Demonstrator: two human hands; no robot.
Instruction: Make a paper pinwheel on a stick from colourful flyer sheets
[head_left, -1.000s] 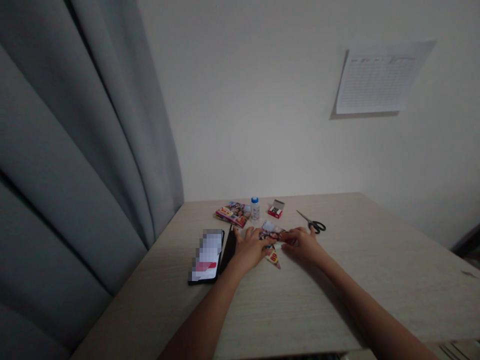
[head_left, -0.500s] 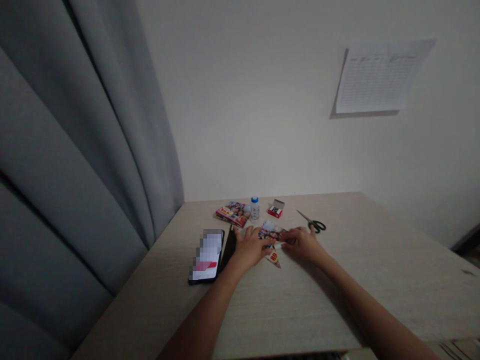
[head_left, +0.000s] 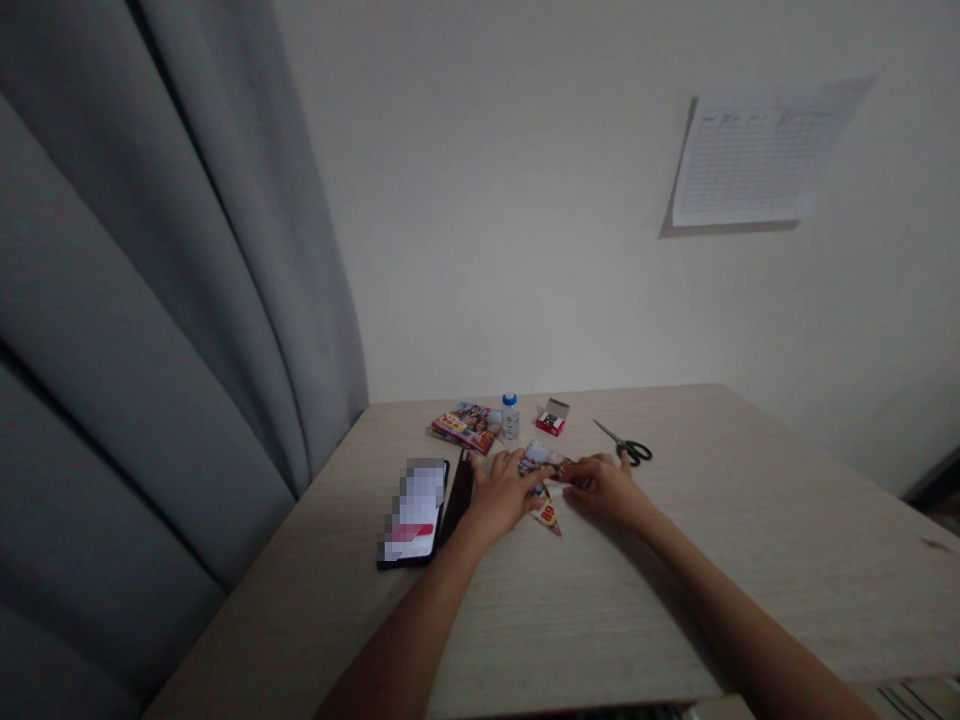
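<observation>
A sheet of colourful printed paper (head_left: 541,457), partly folded, lies on the table between my two hands. Its lower part ends in a pointed corner with yellow and red print. My left hand (head_left: 501,498) rests on the paper's left side, fingers spread. At the right edge, the fingertips of my right hand (head_left: 606,488) pinch the paper, with the little finger stretched out near the handles of the scissors (head_left: 634,453). Parts of the paper are hidden under the fingers.
A phone (head_left: 414,510) with a lit, blurred screen leans left of my left hand. Behind the hands stand a stack of printed papers (head_left: 466,427), a small blue-capped bottle (head_left: 510,418) and a small open red box (head_left: 552,418). A grey curtain (head_left: 225,300) hangs at left.
The fingers of my left hand have shifted slightly over the paper, with the index finger reaching a little farther toward my right hand. My right hand stays nearly in place.
</observation>
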